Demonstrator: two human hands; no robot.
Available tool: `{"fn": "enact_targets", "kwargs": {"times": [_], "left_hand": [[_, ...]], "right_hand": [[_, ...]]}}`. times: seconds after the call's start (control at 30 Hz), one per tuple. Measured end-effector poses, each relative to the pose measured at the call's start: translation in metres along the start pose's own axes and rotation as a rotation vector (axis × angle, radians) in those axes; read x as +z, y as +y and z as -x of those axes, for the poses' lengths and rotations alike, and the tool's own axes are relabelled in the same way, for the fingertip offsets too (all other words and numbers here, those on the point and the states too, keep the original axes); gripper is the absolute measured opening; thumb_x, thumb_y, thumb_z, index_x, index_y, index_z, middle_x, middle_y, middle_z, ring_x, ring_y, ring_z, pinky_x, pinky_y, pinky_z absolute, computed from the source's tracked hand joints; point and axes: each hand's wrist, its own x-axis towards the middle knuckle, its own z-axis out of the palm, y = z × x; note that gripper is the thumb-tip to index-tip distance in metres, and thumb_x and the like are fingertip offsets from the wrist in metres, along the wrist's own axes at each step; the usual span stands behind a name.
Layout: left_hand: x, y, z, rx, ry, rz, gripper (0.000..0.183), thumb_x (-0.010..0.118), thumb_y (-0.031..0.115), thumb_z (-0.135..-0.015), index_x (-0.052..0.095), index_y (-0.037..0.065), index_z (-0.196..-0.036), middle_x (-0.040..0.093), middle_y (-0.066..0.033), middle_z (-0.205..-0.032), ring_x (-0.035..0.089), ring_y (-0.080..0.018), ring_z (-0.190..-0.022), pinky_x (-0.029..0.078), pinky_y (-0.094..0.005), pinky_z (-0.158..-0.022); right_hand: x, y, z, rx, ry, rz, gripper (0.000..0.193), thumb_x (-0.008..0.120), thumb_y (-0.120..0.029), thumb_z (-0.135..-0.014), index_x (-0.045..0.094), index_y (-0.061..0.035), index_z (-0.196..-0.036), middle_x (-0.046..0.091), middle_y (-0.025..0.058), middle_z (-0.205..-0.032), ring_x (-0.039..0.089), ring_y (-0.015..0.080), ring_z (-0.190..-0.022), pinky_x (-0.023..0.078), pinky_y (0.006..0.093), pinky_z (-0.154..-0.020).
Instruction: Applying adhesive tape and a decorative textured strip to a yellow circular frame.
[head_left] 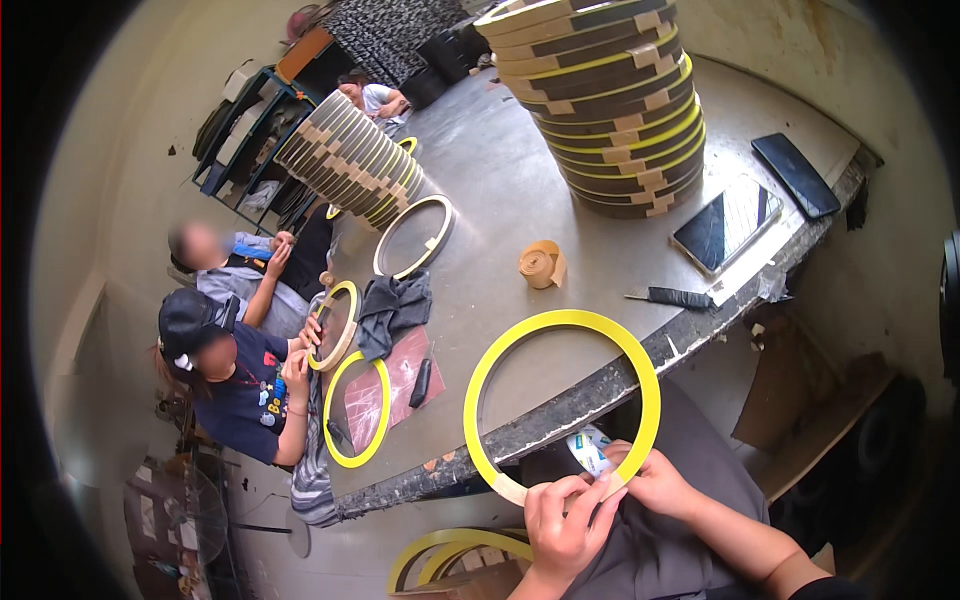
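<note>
A flat yellow ring [651, 385] stands tilted over the table's front edge, its lower rim in my hands. My left hand [562, 520] is closed on the bottom of the rim, beside a short tan tape wrap [509, 488]. With fingers also closed on the rim, my right hand [655, 484] grips it a little farther right. Behind the fingers, a white and blue printed item [590, 452] shows partly; its kind is unclear. On the table beyond the ring sits a roll of tan paper tape [538, 265].
Tall ring stacks [620, 120] [350, 160] rise from the grey table [480, 220]. Two phones [728, 224] [796, 175] and a black-handled tool [680, 297] lie at right. Two seated people work at left, one handling a ring [347, 345]; another sits farther back. More rings [455, 545] lie below.
</note>
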Motion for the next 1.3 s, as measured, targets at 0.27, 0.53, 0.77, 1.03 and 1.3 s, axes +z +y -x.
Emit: {"fn": "enact_targets", "kwargs": {"times": [0.27, 0.53, 0.77, 1.03, 1.3], "left_hand": [[-0.008, 0.007, 0.007, 0.049, -0.027, 0.109, 0.041, 0.090, 0.011, -0.065, 0.074, 0.011, -0.103, 0.060, -0.0029, -0.090, 0.056, -0.0230, -0.077, 0.046, -0.0342, -0.068], [-0.012, -0.005, 0.007, 0.122, -0.123, 0.053, 0.034, 0.086, 0.018, -0.073, 0.067, 0.010, -0.099, 0.061, -0.0078, -0.096, 0.058, -0.0299, -0.089, 0.046, -0.0436, -0.080], [-0.028, -0.011, 0.081, 0.031, -0.086, 0.251, 0.030, 0.077, 0.032, -0.086, 0.058, 0.010, -0.095, 0.059, -0.0046, -0.102, 0.057, -0.0236, -0.078, 0.044, -0.0302, -0.068], [0.010, 0.038, 0.036, -1.084, 0.102, 1.605, 0.038, 0.057, 0.037, -0.101, 0.050, 0.004, -0.119, 0.055, -0.0057, -0.103, 0.046, -0.0131, -0.080, 0.037, -0.0275, -0.066], [-0.001, 0.049, 0.030, -1.171, 0.181, 1.385, 0.023, 0.049, 0.016, -0.100, 0.048, 0.001, -0.118, 0.058, -0.0180, -0.115, 0.056, -0.0246, -0.110, 0.044, -0.0375, -0.096]], "right_hand": [[-0.008, -0.016, -0.001, -0.210, -0.092, 0.020, 0.018, 0.070, -0.011, -0.084, 0.069, 0.0003, -0.099, 0.068, 0.0121, -0.103, 0.058, 0.0320, -0.107, 0.044, 0.0439, -0.098], [-0.016, -0.010, -0.007, -0.115, -0.143, -0.011, 0.029, 0.072, -0.024, -0.091, 0.068, -0.0052, -0.113, 0.063, 0.0107, -0.122, 0.053, 0.0302, -0.121, 0.037, 0.0466, -0.108], [-0.001, -0.002, -0.027, -0.309, -0.192, 0.004, 0.023, 0.073, -0.006, -0.086, 0.068, -0.0006, -0.108, 0.067, 0.0123, -0.111, 0.060, 0.0272, -0.112, 0.045, 0.0408, -0.101], [-0.010, -0.006, -0.015, -0.280, -0.159, -0.009, 0.022, 0.073, -0.014, -0.087, 0.070, 0.0046, -0.099, 0.070, 0.0139, -0.101, 0.058, 0.0326, -0.108, 0.045, 0.0451, -0.097], [-0.002, -0.006, -0.016, -0.400, -0.189, 0.039, 0.023, 0.077, -0.011, -0.084, 0.072, 0.0025, -0.101, 0.070, 0.0123, -0.102, 0.059, 0.0331, -0.111, 0.040, 0.0488, -0.106]]}}
